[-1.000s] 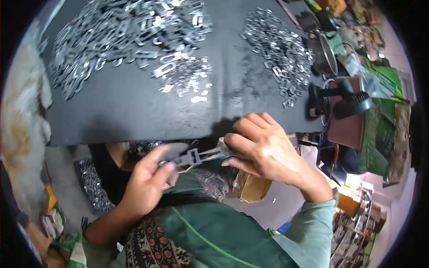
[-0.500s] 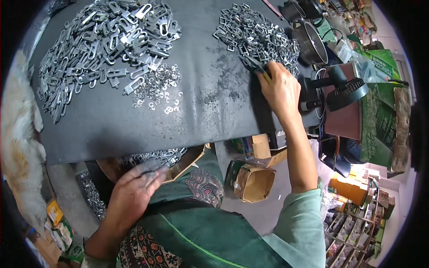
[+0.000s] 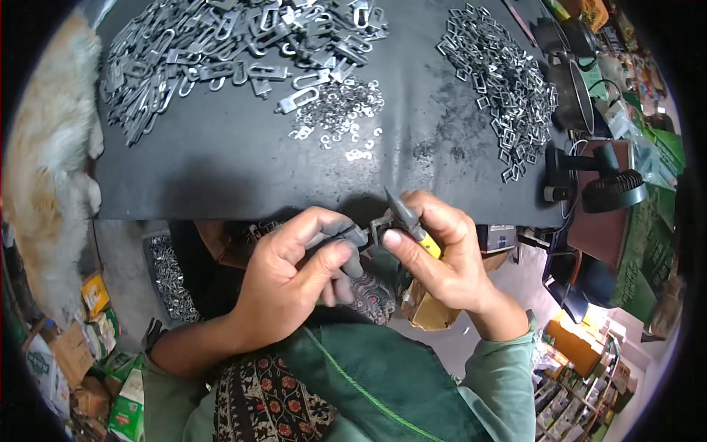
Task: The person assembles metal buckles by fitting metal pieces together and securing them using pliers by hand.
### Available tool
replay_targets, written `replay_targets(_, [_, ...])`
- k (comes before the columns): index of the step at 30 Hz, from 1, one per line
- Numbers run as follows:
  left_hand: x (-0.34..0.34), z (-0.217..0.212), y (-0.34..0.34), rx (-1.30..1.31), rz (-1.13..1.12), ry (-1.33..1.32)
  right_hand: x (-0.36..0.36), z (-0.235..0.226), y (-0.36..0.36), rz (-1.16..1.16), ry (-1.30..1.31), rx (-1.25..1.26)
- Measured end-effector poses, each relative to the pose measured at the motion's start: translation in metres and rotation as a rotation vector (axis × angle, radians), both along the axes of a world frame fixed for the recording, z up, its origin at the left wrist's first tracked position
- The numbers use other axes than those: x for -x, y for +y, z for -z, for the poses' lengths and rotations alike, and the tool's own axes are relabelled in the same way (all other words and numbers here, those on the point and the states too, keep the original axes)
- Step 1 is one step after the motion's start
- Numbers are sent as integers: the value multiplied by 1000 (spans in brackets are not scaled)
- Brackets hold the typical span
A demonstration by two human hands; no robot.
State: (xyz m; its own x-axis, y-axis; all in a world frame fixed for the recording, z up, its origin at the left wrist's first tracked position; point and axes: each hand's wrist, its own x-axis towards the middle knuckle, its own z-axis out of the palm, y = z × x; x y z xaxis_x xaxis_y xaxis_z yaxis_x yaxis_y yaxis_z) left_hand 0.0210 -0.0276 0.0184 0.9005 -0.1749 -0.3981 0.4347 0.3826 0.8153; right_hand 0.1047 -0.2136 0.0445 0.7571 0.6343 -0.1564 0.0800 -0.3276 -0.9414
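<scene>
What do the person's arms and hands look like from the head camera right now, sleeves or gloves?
No gloves: both hands are bare. The left hand has dark grime on its fingertips, and its forearm is bare up to a pushed-up green sleeve. The right hand comes out of a long green sleeve that reaches the wrist.

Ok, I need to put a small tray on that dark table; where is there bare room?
The near strip of the dark table is bare, from its front edge by both hands up to the small rings. A narrower gap runs between those rings and the rectangular loops. The long flat pieces crowd the far left.
</scene>
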Motion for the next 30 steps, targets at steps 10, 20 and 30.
replay_targets(10, [12,2,11,-54,-65,-30,10,-7,8,-65,-175,82])
replay_targets(20, [19,2,12,-1058,-77,-741,18,-11,21,-15,285,138])
replay_targets(30, [11,9,42,-49,208,104,-29,-22,10,-175,-954,768])
